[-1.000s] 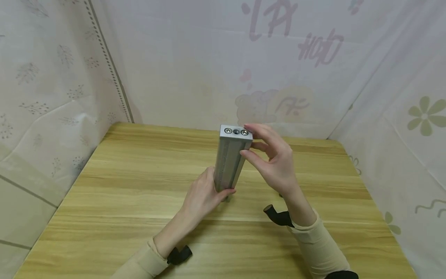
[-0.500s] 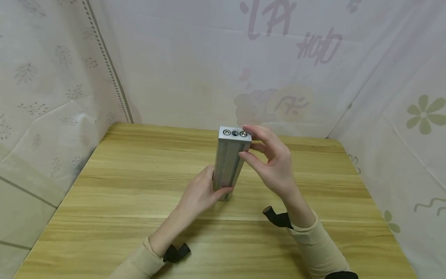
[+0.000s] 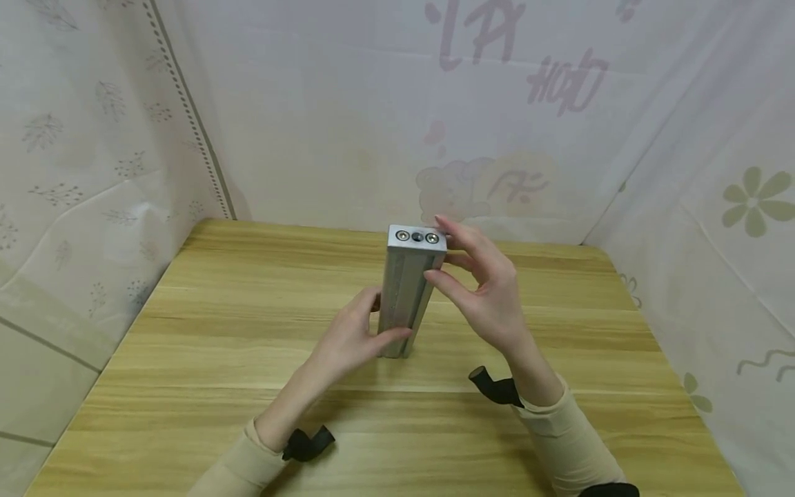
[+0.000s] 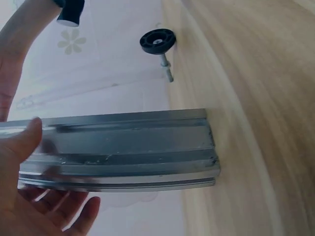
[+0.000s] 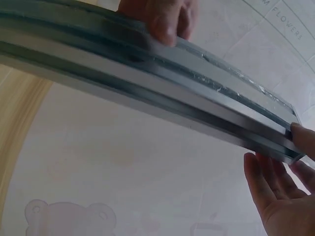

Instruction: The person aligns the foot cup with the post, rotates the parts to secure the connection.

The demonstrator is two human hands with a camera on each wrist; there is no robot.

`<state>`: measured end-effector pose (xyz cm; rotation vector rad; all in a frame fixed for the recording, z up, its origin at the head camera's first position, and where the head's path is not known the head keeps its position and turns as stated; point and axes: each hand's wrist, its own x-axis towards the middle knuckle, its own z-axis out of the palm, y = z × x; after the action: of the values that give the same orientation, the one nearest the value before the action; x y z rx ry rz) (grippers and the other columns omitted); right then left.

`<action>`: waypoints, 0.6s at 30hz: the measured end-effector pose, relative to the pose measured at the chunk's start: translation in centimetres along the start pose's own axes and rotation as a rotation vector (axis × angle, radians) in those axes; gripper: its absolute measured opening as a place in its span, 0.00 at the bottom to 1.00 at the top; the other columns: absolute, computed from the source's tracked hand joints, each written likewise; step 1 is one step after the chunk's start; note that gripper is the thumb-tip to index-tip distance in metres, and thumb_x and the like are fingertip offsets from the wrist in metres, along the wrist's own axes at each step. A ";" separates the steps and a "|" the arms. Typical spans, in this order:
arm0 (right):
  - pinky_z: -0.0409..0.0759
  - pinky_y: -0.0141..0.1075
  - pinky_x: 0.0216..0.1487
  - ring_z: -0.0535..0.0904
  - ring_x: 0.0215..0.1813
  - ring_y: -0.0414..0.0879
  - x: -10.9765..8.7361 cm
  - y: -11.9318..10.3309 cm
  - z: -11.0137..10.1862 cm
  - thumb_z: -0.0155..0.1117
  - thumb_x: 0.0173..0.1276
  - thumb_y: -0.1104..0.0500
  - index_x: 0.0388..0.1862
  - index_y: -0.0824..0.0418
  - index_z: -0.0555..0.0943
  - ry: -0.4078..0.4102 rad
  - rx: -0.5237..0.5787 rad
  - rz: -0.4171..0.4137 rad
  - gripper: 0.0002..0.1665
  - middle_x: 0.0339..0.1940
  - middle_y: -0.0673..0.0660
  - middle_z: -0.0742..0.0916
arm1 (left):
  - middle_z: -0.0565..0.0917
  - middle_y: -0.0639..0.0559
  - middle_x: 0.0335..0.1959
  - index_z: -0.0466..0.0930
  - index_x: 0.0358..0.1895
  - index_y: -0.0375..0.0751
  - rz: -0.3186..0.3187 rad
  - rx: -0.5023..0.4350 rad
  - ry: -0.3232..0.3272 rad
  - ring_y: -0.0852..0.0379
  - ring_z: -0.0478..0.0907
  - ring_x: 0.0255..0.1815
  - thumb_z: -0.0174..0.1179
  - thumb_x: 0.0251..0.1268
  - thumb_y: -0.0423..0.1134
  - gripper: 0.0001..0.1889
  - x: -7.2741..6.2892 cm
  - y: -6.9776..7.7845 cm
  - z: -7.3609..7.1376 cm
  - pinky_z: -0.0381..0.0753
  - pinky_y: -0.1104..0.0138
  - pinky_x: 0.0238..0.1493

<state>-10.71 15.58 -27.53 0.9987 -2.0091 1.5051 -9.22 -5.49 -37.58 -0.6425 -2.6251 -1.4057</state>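
A long grey aluminium profile point(image 3: 406, 297) stands upright on the table, leaning slightly. Its top end plate point(image 3: 417, 238) has two round screw heads with a dark hole between them. My right hand point(image 3: 487, 290) pinches the top end from the right, thumb in front and fingers behind, with the index finger raised off the corner. Around the lower left side is my left hand point(image 3: 348, 338), thumb extended across the front. In the left wrist view its fingers point(image 4: 66, 209) are loosely bent and spread beside the profile; firm contact is not visible.
A black round knob or foot point(image 4: 157, 41) with a threaded rod shows beyond the profile in the left wrist view. Patterned white cloth point(image 3: 310, 124) surrounds the wooden table point(image 3: 261, 276) at the back and sides. Black curved wrist mounts point(image 3: 495, 386) stick out below both sleeves.
My left hand has slid slightly down and left, its fingers loosening from the profile. The right index finger has lifted from the top corner. The profile has shifted slightly left in the view.
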 end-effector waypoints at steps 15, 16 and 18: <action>0.84 0.43 0.60 0.84 0.61 0.48 -0.6 0.2 -1.7 0.69 0.61 0.78 0.75 0.69 0.67 0.003 0.023 0.053 0.42 0.64 0.72 0.80 | 0.85 0.46 0.58 0.70 0.67 0.43 0.049 -0.215 0.021 0.47 0.83 0.57 0.72 0.62 0.39 0.31 1.5 1.3 -1.2 0.82 0.49 0.61; 0.84 0.43 0.60 0.84 0.60 0.48 -0.7 0.3 -1.8 0.68 0.61 0.78 0.75 0.70 0.67 0.007 0.023 0.053 0.42 0.63 0.73 0.80 | 0.85 0.46 0.57 0.71 0.66 0.43 0.045 -0.218 0.022 0.47 0.84 0.56 0.72 0.62 0.39 0.30 1.5 1.4 -1.2 0.82 0.48 0.60; 0.84 0.42 0.60 0.84 0.60 0.49 -1.0 0.4 -2.2 0.68 0.60 0.79 0.74 0.71 0.67 0.020 0.020 0.055 0.42 0.63 0.72 0.80 | 0.86 0.46 0.55 0.72 0.65 0.43 0.035 -0.223 0.022 0.48 0.84 0.55 0.72 0.63 0.39 0.28 1.6 1.4 -1.2 0.82 0.49 0.59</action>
<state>-10.55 18.01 -27.77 0.9391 -2.0273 1.5603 -10.23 -5.23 -35.36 -0.6878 -2.4482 -1.6991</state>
